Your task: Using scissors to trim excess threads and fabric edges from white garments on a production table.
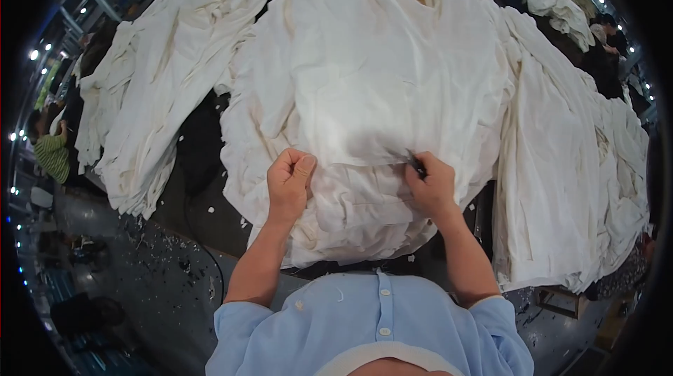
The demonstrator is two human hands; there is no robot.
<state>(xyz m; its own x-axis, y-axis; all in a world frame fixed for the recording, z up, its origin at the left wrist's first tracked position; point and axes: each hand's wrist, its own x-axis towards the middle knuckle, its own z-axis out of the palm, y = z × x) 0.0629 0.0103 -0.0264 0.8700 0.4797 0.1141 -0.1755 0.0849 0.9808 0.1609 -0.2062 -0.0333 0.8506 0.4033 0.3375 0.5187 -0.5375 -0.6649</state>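
Note:
A large pile of white cloth garments (368,60) lies before me, the top one spread flat with its near edge towards my body. At that edge's left end, my left hand (292,173) is closed with the thumb on top, pinching the white fabric. My right hand (432,179) is at the right part of the same edge and holds a small dark metal tool (416,163), perhaps thread snips; its pointed end faces up and left over the cloth. Most of the tool is hidden in the fist. More folded white fabric bulges below the edge, between my wrists.
White garments are heaped at the left (157,76) and at the right (547,166). A dark table (210,218) bears lint scraps and a cable (207,252). A wooden stool (560,302) stands low right. People sit at the far left (51,152) and far right (607,34).

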